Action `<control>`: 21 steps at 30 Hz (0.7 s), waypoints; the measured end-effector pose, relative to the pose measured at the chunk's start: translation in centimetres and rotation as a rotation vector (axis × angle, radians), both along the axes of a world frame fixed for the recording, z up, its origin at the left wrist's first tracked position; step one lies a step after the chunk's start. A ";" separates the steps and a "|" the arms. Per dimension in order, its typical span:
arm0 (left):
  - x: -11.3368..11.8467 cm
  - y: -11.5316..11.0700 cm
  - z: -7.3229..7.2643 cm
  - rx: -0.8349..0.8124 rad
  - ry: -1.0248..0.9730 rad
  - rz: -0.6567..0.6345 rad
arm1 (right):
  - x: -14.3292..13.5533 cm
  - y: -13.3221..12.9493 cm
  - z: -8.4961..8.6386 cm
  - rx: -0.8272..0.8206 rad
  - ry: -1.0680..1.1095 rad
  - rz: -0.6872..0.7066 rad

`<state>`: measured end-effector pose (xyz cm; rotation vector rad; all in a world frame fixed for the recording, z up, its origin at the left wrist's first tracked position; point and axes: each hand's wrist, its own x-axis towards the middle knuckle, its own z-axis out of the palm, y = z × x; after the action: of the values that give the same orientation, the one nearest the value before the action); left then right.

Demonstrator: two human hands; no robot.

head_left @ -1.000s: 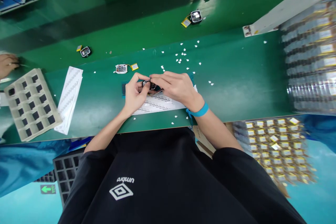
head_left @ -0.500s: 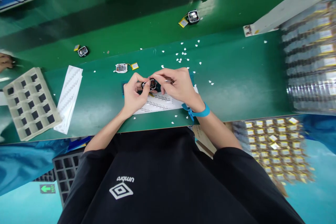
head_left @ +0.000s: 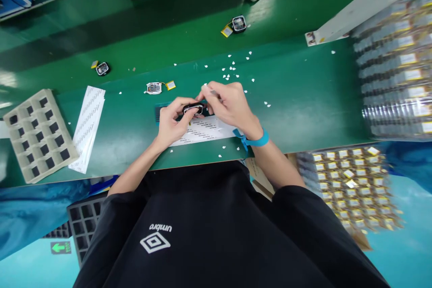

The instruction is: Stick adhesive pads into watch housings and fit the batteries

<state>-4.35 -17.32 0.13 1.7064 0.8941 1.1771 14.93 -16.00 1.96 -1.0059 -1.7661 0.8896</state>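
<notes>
We grip a small black device (head_left: 193, 109) in our left hand (head_left: 173, 119) over the label sheet (head_left: 202, 130), near the counter's front edge. Our right hand (head_left: 229, 105) pinches something tiny at its top (too small to tell). The fitting looks midway: other units (head_left: 154, 88) lie open farther back.

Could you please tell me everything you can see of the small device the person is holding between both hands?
The small device is a flat, roughly rectangular piece with a dark body and a pale rim, seemingly plastic. It is held level just above the white printed sheet on the green bench. The left hand grips its left end with fingers curled around it; the right hand meets its right end. Finer detail is too small to tell.
</notes>
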 end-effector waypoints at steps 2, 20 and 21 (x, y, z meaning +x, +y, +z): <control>-0.1 -0.3 0.4 0.067 0.125 -0.085 | 1.2 -0.1 1.0 -0.051 0.064 0.026; 0.2 -0.2 -2.4 0.514 0.384 -0.293 | 5.5 -10.6 -2.3 -0.415 0.286 -0.441; 0.2 -0.4 -2.2 0.515 0.336 -0.312 | 5.3 -10.7 -2.8 -0.423 0.308 -0.460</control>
<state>-4.10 -17.76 -2.06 2.4135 0.5025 0.9717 20.19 -26.71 -0.83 -1.3894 -1.0458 1.0679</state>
